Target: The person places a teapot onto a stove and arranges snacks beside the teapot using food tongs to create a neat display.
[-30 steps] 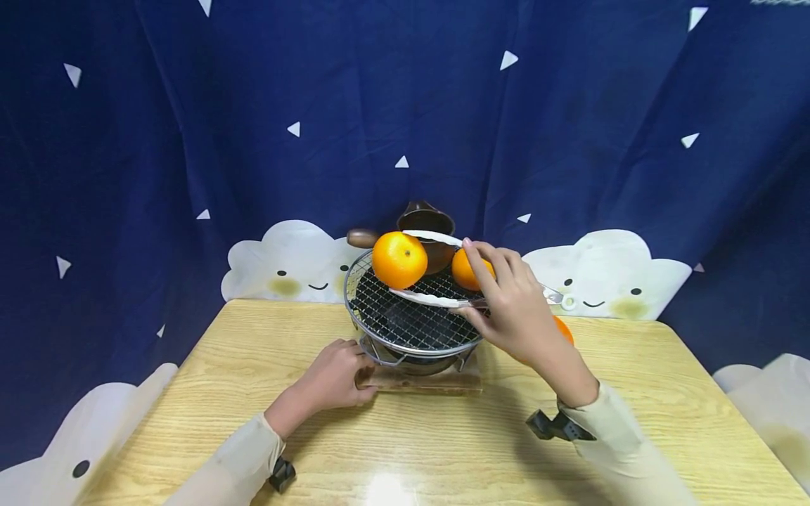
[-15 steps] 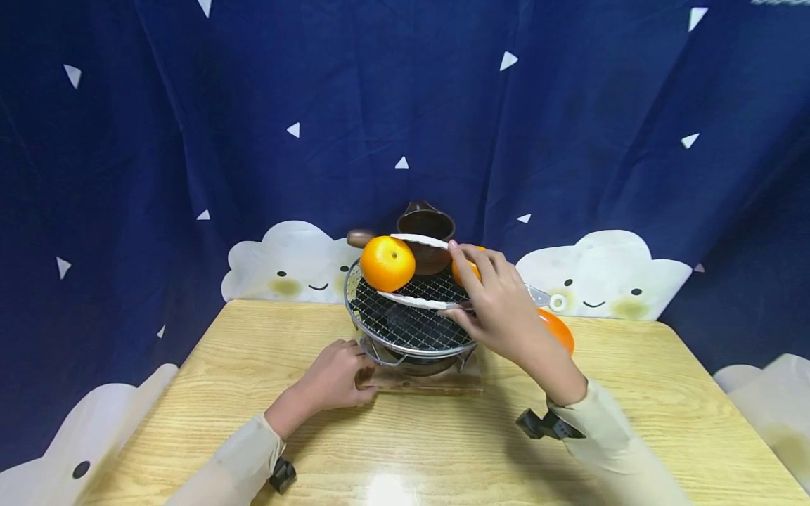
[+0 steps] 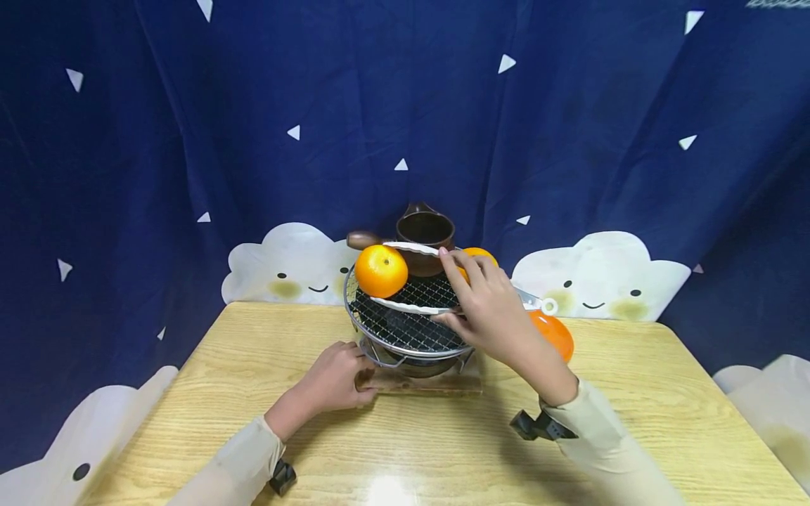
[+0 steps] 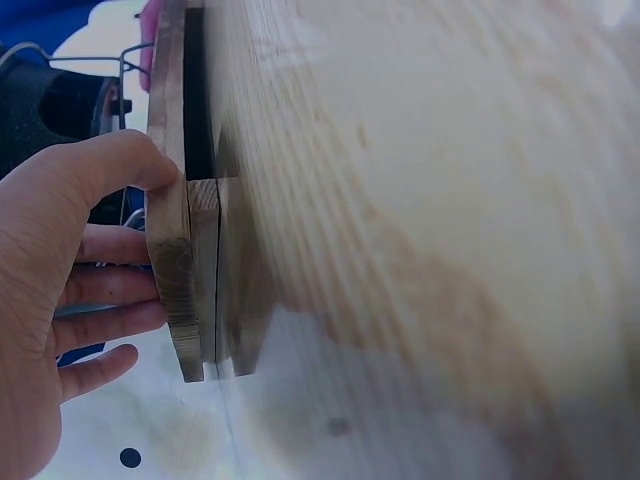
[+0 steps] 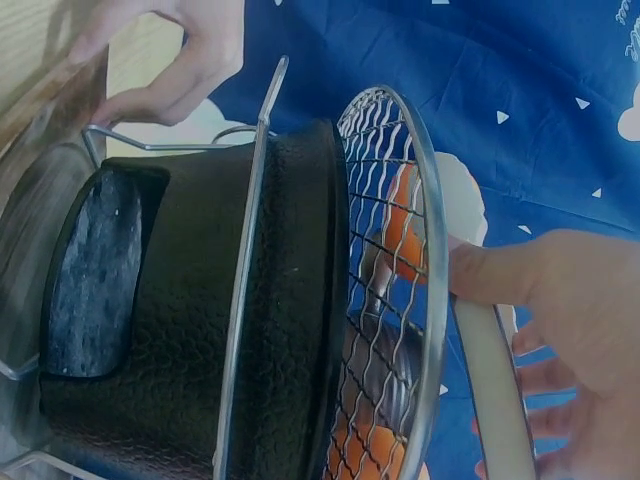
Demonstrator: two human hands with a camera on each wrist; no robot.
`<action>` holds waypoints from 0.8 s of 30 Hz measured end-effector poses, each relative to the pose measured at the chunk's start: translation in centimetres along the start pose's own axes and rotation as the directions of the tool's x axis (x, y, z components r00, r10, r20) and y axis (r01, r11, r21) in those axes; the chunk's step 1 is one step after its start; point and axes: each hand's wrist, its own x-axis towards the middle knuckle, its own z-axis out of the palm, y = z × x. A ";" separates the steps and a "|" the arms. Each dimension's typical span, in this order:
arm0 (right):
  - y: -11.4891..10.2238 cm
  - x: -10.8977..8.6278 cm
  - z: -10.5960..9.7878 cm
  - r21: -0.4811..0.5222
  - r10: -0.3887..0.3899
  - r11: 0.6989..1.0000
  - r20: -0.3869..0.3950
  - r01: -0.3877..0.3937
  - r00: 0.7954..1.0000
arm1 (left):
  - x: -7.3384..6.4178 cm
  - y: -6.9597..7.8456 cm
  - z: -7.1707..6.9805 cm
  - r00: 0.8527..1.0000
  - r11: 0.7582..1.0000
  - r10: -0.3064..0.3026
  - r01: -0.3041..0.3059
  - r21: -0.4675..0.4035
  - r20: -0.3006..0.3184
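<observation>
My right hand [image 3: 490, 302] grips a pair of white-tipped metal tongs [image 3: 414, 308]. Between the tongs' tips is an orange [image 3: 382, 271], over the left part of a round wire grill mesh [image 3: 408, 334]; whether it touches the mesh I cannot tell. A second orange [image 3: 479, 257], partly hidden behind my right fingers, sits at the mesh's right side. Under the dark stove [image 5: 200, 300] lies a wooden board [image 3: 436, 383]. My left hand [image 3: 335, 376] holds the board's front left corner, with the thumb [image 4: 120, 160] against its edge in the left wrist view.
At the back of the mesh stands a dark brown pot [image 3: 420, 263], with a brown wooden handle [image 3: 363, 240] pointing left. An orange plate [image 3: 555, 337] lies on the table [image 3: 253, 337] behind my right forearm. A blue curtain [image 3: 405, 105] hangs behind.
My right hand has carried the tongs and the orange leftward and slightly down over the mesh. More of the orange plate shows. My left hand has stayed at the board.
</observation>
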 end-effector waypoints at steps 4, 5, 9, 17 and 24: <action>-0.2 0.1 0.1 -0.004 0.008 1.000 0.033 -0.008 0.999 | -0.1 0.0 0.0 1.000 1.000 0.004 -0.004 0.004 -0.004; -0.3 0.1 0.1 -0.006 0.011 1.000 0.041 -0.011 0.999 | -0.1 0.0 0.0 1.000 1.000 0.004 -0.004 0.003 -0.005; -0.4 0.2 0.1 -0.020 0.022 1.000 0.065 -0.021 0.998 | 0.0 0.0 0.0 1.000 1.000 0.003 -0.003 0.006 -0.005; -0.7 0.3 0.4 -0.036 0.033 0.999 0.098 -0.030 0.995 | 0.0 0.0 0.0 1.000 1.000 -0.008 0.008 0.005 0.007; -0.9 0.4 0.7 -0.067 0.041 0.997 0.111 -0.033 0.993 | 0.1 0.2 -0.2 1.000 1.000 -0.011 0.011 0.005 0.012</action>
